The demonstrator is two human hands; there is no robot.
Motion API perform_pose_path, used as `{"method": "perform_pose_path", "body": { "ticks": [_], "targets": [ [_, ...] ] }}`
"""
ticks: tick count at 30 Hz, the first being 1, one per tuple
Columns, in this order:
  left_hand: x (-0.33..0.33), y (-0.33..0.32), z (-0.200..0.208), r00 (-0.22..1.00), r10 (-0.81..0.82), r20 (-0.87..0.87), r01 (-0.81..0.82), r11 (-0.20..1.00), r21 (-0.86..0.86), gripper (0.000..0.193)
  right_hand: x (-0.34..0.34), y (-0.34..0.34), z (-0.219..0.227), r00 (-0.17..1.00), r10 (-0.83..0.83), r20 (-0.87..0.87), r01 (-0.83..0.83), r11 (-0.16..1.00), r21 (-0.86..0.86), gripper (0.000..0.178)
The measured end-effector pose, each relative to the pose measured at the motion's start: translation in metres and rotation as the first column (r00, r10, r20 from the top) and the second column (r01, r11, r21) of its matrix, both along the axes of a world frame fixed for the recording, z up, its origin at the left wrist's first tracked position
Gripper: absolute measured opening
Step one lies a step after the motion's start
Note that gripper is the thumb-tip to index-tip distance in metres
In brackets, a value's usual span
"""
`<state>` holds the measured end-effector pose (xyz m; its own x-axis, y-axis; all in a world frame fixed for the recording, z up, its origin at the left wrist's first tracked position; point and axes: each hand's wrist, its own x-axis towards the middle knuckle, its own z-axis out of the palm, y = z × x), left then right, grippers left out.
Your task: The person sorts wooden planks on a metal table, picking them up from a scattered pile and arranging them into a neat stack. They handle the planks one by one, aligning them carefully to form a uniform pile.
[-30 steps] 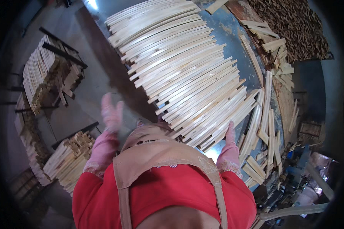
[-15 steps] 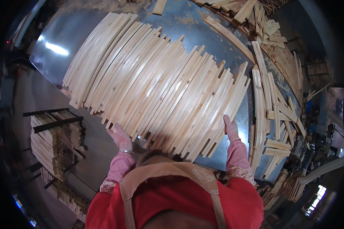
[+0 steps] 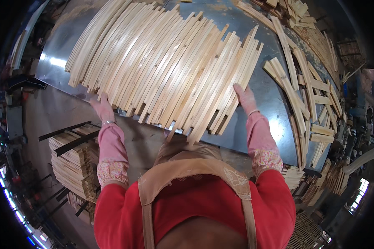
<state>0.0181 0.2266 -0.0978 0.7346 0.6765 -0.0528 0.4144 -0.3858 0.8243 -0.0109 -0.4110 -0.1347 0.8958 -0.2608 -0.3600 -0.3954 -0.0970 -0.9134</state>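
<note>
Pale wooden strips (image 3: 166, 62) lie side by side in a wide, slanting row on a metal-topped table (image 3: 274, 124). Their ends are uneven, and the near ones reach to the table's front edge. My left hand (image 3: 103, 108), in a pinkish glove, is at the near ends on the left, with thumb and fingers apart; some fingertips are hidden. On the other side, my right hand (image 3: 246, 99) rests against the outermost strip on the right. Its thumb touches the strip and the fingers lie loosely beside it, not wrapped round it.
Loose longer boards (image 3: 284, 83) and short offcuts (image 3: 322, 133) lie crisscrossed along the table's right side. More scrap wood (image 3: 299, 14) is heaped at the far right. Below left, stacked strips (image 3: 72, 159) stand by dark metal bars (image 3: 77, 143).
The view has shifted, and the row appears higher up. My left hand has moved left along the near ends. My right hand stays at the row's right side, a little farther up it.
</note>
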Motion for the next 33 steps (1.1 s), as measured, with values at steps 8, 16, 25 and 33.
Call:
{"method": "perform_pose_path", "body": {
  "ticks": [8, 16, 25, 33],
  "targets": [
    [0.001, -0.013, 0.026, 0.999, -0.050, 0.017, 0.051, 0.994, -0.101, 0.061, 0.026, 0.013, 0.017, 0.981, -0.092, -0.171, 0.073, 0.991, -0.116, 0.078],
    [-0.134, -0.072, 0.021, 0.944, -0.329, 0.001, 0.323, 0.927, -0.189, 0.037, 0.047, -0.051, 0.063, 0.904, -0.288, -0.316, -0.041, 0.678, -0.734, 0.100],
    [0.018, -0.064, 0.019, 0.879, -0.440, -0.182, 0.405, 0.892, -0.200, 0.044, 0.293, 0.101, 0.119, 0.924, 0.373, 0.079, -0.159, 0.565, -0.810, 0.086],
    [0.122, -0.070, -0.020, 0.938, -0.347, -0.023, 0.297, 0.835, -0.464, 0.050, 0.357, 0.101, 0.118, 0.822, 0.457, -0.340, -0.527, 0.385, -0.758, 0.074]
  ]
}}
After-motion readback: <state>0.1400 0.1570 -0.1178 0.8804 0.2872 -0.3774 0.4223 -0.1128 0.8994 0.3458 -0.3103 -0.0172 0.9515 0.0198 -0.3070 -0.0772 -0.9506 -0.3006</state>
